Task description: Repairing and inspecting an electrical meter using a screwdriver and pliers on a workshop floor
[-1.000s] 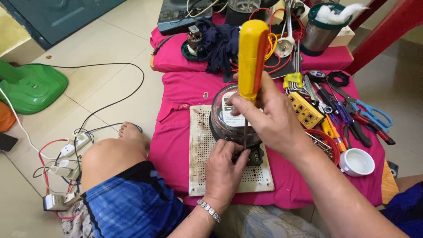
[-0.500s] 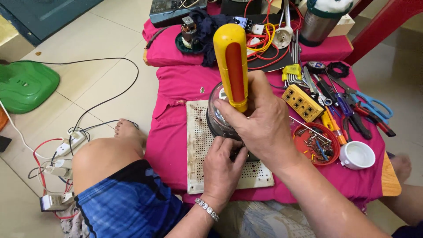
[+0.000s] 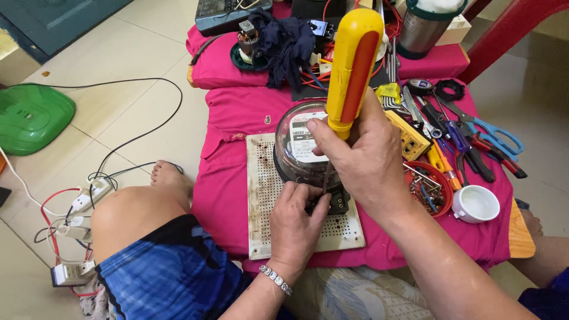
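At centre of the pink cloth [image 3: 237, 195], on a white perforated board [image 3: 261, 195], sits a round glass-domed meter [image 3: 299, 148] with a dark terminal block at its near edge.

- Right hand [image 3: 367, 160]: grip clenched around the lower end of a yellow-and-red screwdriver [image 3: 352, 65], shaft running down to the terminal block.
- Left hand [image 3: 299, 219]: grip closed on the near end of the block, fingers touching it right beside the driver tip (tip itself hidden between the hands).

Risks, as judged:
- Tip slipping out of the screw would land on the left fingers, which sit just beside it.
- Handle stands tall and slightly tilted; off-axis pressure could cam out and chew the screw head.
- Downward push could skate the board on the soft cloth, or rock the meter; the glass dome is just under the right hand.
- Right of the meter, a red bowl of small screws [image 3: 430, 189] and a white cup [image 3: 477, 204] lie near the right forearm, easily knocked.
- Pliers and cutters [image 3: 474, 145] crowd the far right edge.
- Cords and a power strip [image 3: 89, 198] trail on the floor at left, near the bare knee [image 3: 127, 210] (whether anything is live, cannot tell).
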